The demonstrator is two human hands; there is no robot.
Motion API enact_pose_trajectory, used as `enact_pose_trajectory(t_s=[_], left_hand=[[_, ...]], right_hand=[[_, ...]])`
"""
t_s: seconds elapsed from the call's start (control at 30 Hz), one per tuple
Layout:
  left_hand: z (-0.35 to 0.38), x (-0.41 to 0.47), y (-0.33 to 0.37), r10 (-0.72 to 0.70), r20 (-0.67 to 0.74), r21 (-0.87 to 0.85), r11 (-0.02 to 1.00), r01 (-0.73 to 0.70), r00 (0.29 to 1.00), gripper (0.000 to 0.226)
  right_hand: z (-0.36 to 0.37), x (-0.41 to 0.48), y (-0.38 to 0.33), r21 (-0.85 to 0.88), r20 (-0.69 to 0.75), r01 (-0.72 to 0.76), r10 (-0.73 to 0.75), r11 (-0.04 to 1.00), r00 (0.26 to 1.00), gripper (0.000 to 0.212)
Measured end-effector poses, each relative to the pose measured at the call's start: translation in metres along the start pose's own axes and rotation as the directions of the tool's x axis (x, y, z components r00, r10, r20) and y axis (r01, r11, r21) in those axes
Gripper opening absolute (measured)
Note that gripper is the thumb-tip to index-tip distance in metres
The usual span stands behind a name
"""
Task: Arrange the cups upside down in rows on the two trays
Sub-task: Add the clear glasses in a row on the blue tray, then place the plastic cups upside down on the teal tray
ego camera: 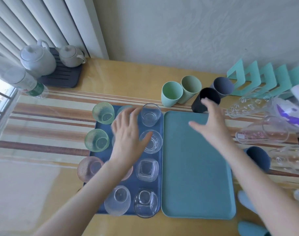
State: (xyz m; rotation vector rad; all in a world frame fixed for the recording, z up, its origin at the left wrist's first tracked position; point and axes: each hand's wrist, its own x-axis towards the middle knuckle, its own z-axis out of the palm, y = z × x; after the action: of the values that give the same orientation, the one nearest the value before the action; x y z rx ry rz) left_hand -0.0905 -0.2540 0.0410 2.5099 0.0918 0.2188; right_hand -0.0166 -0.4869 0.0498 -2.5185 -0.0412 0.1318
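The blue tray [128,167] is full of upturned glasses; the teal tray [196,167] holds none. The right hand [211,120] reaches, fingers spread, for the black cup [205,101]; the left hand [128,133] hovers, released.

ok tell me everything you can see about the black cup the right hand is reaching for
The black cup is a plain, matt tumbler, plastic by the look, with no handle. It stands upright and mouth up on the striped table, just beyond the far edge of the teal tray, in front of a grey cup and to the right of two green cups. The right hand has its fingertips at the cup's near rim, fingers spread, with no grip closed on it yet.
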Motion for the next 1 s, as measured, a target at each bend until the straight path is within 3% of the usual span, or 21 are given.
enact_pose_trajectory(t_s=[0.07, 0.17, 0.33, 0.5, 0.6, 0.7, 0.8, 1.0], left_hand=[[0.020, 0.044, 0.012, 0.088, 0.100, 0.002, 0.996, -0.089, 0.991, 0.073], [0.051, 0.102, 0.030, 0.103, 0.264, -0.007, 0.994, -0.105, 0.959, 0.087], [0.085, 0.160, 0.042, 0.057, 0.395, 0.050, 0.995, -0.083, 0.917, 0.101], [0.107, 0.175, 0.038, -0.005, 0.505, 0.077, 0.996, -0.039, 0.863, 0.102], [0.112, 0.176, 0.037, -0.006, 0.477, 0.037, 0.999, -0.013, 0.879, 0.091], [0.099, 0.177, 0.046, 0.026, 0.362, -0.048, 0.999, -0.010, 0.932, 0.080], [0.072, 0.168, 0.062, 0.106, 0.293, -0.077, 0.993, -0.087, 0.950, 0.077], [0.042, 0.112, 0.076, 0.154, 0.338, -0.096, 0.987, -0.129, 0.928, 0.078]], right_hand=[[-0.008, 0.050, 0.006, -0.163, 0.010, 0.024, -0.023, 0.986, 1.000, 0.084], [-0.007, 0.107, 0.013, -0.329, 0.113, 0.035, 0.003, 0.944, 0.994, 0.095], [0.004, 0.154, 0.016, -0.423, 0.286, 0.069, 0.061, 0.904, 0.956, 0.110], [0.019, 0.164, 0.018, -0.423, 0.291, 0.106, 0.025, 0.900, 0.956, 0.096], [0.016, 0.159, 0.019, -0.340, 0.179, 0.084, -0.023, 0.937, 0.984, 0.089], [-0.007, 0.145, 0.013, -0.243, 0.055, 0.066, -0.054, 0.968, 0.997, 0.086], [-0.042, 0.106, 0.009, -0.124, -0.050, 0.109, -0.116, 0.986, 0.992, 0.085], [-0.070, 0.020, 0.011, 0.162, -0.067, 0.161, -0.152, 0.974, 0.986, 0.085]])
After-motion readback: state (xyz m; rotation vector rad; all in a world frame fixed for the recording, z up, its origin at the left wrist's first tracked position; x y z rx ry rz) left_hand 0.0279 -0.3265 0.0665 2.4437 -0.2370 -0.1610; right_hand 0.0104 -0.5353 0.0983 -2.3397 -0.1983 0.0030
